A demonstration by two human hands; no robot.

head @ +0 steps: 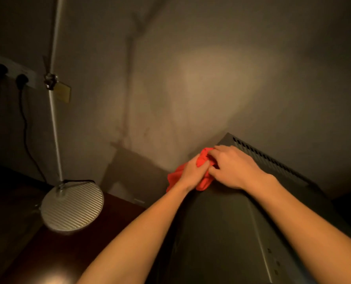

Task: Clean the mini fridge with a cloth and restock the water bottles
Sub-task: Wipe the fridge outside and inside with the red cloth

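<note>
The room is dim, with a bare wall lit by a warm patch of light, and below it a dark wooden desk (53, 253) carries the round ribbed base of a lamp (72, 206), whose thin pole rises along the wall beside a socket strip (12, 70) with two black plugs. To the right of the lamp stands the mini fridge (221, 232), seen from above; its dark top is closed off at the back by a row of vent slots (268, 158) that runs along the rear edge. The red cloth (203, 181) lies bunched at the far left corner of this top, and part of it hangs a little over the left edge. Both hands are on it: the left hand (193, 173) grips the cloth with curled fingers from the left side, and the right hand (232, 169) comes from the right, its fingers (213, 156) bent and pinching the upper folds of the same bunch. So the cloth is between the two hands and partly under them, and neither hand is nearer than the other. From this corner, the free part of the fridge top extends toward the person and to the right, along the long axis of the vent row, so I judge that the wiping must go in these directions. It looks like the cloth is being gathered or folded for wiping, but this I cannot say for sure. No water bottles are visible, and the fridge door is out of view, so the restocking seems not yet begun.
</note>
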